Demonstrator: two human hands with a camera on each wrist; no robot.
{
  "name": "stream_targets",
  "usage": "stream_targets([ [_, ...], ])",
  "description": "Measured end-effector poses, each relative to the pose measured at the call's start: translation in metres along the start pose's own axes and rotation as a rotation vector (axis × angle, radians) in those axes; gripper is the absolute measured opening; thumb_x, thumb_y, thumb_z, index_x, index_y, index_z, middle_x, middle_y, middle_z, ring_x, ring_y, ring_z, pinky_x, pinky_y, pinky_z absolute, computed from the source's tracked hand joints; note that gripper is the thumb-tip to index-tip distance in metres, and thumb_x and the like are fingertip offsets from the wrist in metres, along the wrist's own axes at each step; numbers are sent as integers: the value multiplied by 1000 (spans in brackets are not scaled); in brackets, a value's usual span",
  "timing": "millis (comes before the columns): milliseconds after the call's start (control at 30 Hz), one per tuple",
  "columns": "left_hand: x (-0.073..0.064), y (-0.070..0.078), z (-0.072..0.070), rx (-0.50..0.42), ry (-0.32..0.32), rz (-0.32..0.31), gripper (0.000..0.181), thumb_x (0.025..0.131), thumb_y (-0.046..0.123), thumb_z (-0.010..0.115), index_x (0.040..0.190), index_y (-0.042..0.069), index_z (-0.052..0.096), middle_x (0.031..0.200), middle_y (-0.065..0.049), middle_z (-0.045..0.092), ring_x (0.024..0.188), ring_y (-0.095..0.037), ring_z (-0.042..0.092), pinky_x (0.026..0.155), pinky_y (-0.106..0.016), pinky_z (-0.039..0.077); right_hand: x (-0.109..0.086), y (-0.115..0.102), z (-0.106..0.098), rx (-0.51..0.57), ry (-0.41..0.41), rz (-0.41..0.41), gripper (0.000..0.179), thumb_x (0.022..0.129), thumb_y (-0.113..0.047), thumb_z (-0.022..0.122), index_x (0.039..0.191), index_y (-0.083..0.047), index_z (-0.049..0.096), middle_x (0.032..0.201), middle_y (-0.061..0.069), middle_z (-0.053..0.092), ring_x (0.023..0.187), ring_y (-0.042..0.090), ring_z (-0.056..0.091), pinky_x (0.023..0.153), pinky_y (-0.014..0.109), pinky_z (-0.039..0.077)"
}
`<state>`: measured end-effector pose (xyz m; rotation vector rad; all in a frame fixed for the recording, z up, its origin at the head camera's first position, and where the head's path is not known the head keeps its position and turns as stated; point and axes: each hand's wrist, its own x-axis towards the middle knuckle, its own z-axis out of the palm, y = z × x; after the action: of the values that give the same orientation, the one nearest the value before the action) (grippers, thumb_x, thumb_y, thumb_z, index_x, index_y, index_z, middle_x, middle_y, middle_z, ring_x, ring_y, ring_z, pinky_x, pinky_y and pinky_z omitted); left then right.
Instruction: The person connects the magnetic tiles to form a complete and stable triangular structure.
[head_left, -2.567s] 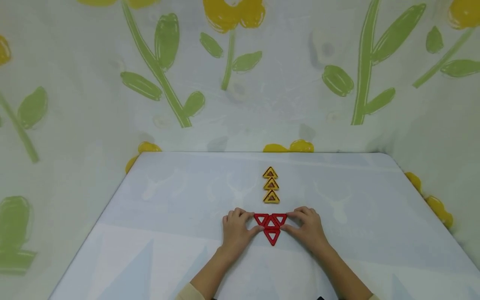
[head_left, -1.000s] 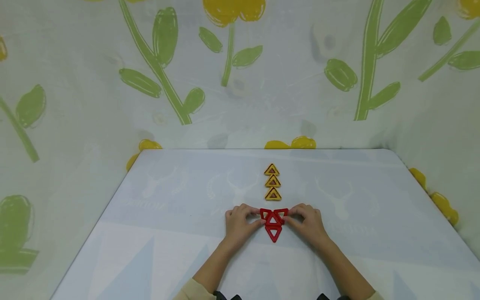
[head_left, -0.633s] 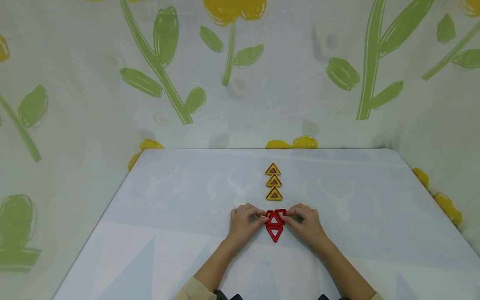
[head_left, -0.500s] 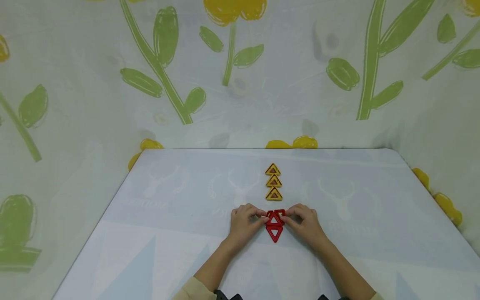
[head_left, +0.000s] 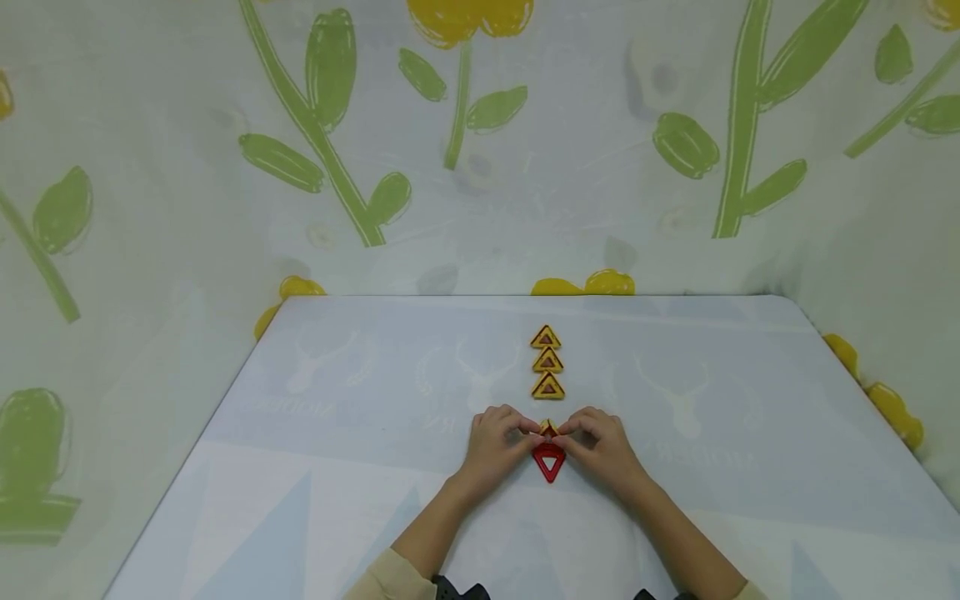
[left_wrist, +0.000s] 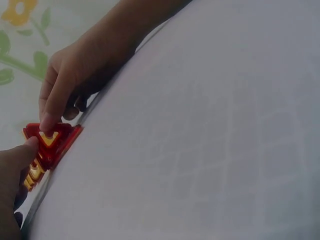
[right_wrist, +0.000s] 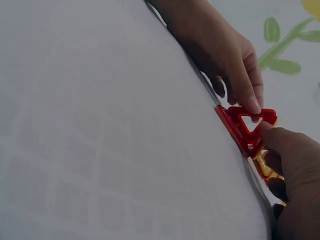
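Red triangular magnetic tiles (head_left: 550, 450) lie on the table between my hands, one flat with its tip toward me. Two side tiles stand folded up and lean together over the middle one. My left hand (head_left: 491, 446) pinches the left raised tile between thumb and index finger. On the other side, my right hand (head_left: 606, 450) pinches the right raised one. The fingertips nearly meet and cover much of these tiles. In the left wrist view the red tiles (left_wrist: 48, 155) stand tilted, and the right wrist view shows the red tiles (right_wrist: 237, 125) from the other side.
Beyond the hands, three yellow triangular tiles (head_left: 548, 396) with brownish centres form a line, tips pointing away. A pale patterned cover lies on the table (head_left: 360, 400). Behind it rises a flower-printed cloth (head_left: 555, 200).
Both hands have moved inward, bringing the left and right red tiles from flat to upright and leaning together. The near red tile has stayed flat, and the yellow tiles keep their line.
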<state>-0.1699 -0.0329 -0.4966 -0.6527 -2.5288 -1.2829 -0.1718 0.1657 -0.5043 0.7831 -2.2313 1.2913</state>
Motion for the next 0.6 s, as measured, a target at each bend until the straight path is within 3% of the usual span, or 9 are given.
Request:
stream_targets([
  [167,0,-2,2,6,2,15,13,81,26,73,89,16,71,83,5,59,84,-11,51,83,-36,33,0,-1,-2,-3,-6,-5,24,63,4,82,79,-7,69,76,1,64,67,13,54,62,16,37],
  [433,1,-1,-3,-10,-44,-94,16,87,22,67,100,14,71,91,3,58,88,-13,47,83,-34,37,-3,-1,-4,-98,-58,38,31,62,-7,84,92,-4,74,85,0,65,73,7,51,64,23,39],
  [600,0,-2,-4,31,-66,-66,22,85,24,69,105,15,71,91,3,57,89,-14,48,85,-35,37,-5,-2,-5,-170,-101,48,38,61,-18,85,96,-7,74,89,-1,65,74,7,48,69,27,33],
])
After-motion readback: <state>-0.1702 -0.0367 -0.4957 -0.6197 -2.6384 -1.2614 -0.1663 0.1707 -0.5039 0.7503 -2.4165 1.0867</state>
